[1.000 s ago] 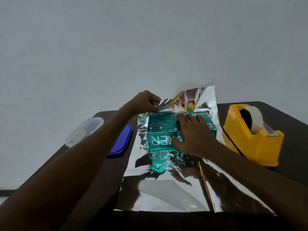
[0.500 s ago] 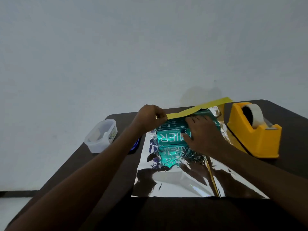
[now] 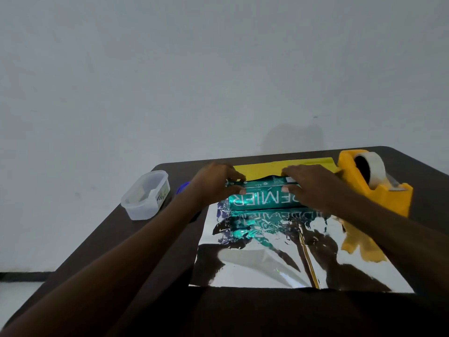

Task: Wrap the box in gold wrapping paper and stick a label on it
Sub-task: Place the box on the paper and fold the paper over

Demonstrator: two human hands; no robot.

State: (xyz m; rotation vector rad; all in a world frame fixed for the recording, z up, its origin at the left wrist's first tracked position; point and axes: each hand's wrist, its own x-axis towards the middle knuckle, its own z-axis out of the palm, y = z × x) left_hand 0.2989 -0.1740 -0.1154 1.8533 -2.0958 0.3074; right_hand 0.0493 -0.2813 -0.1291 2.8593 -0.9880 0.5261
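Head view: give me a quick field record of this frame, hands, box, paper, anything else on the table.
left hand: grips the left end of the box, thumb on the near face
right hand: grips the right end of the box
box: teal, white lettering upside down to the camera, sits on the paper
wrapping paper: mirror side up, gold side shows at the far edge, not yet around the box
tape dispenser: yellow, right of the box
plastic container: clear, left of the paper
table: dark
label: not seen
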